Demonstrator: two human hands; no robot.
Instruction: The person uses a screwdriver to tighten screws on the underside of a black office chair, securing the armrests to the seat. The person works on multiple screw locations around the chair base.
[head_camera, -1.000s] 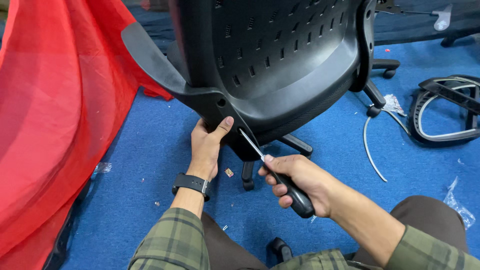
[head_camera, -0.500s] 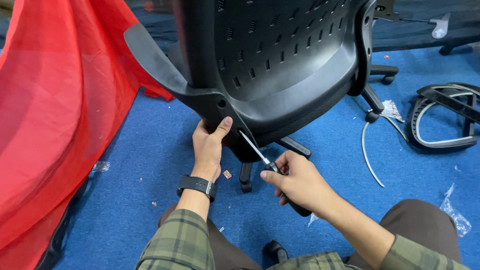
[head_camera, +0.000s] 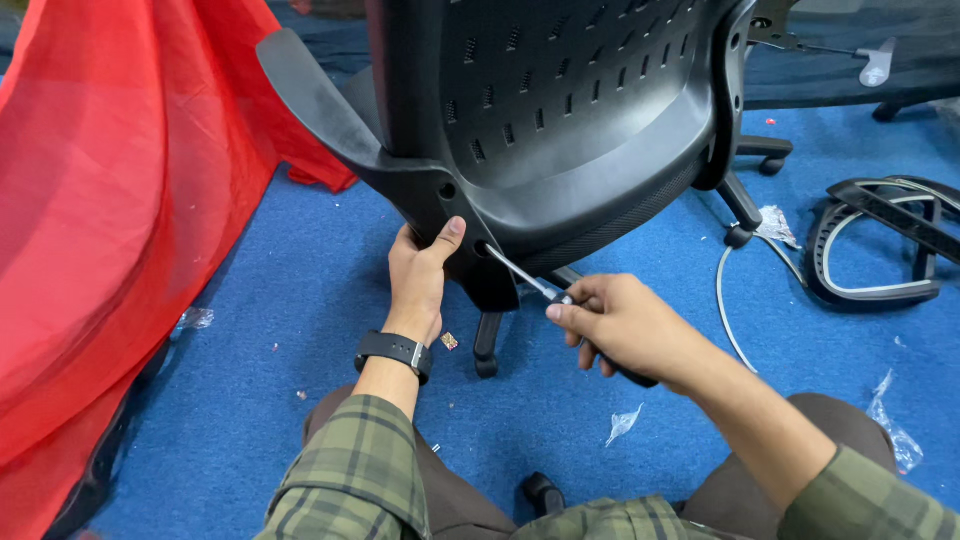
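Red fabric (head_camera: 110, 230) drapes left; black frame (head_camera: 880, 245) lies on blue carpet (head_camera: 280, 300).

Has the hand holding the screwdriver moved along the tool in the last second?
Yes. The right hand has slid up the screwdriver towards the hole in the black chair, so less handle shows below it.
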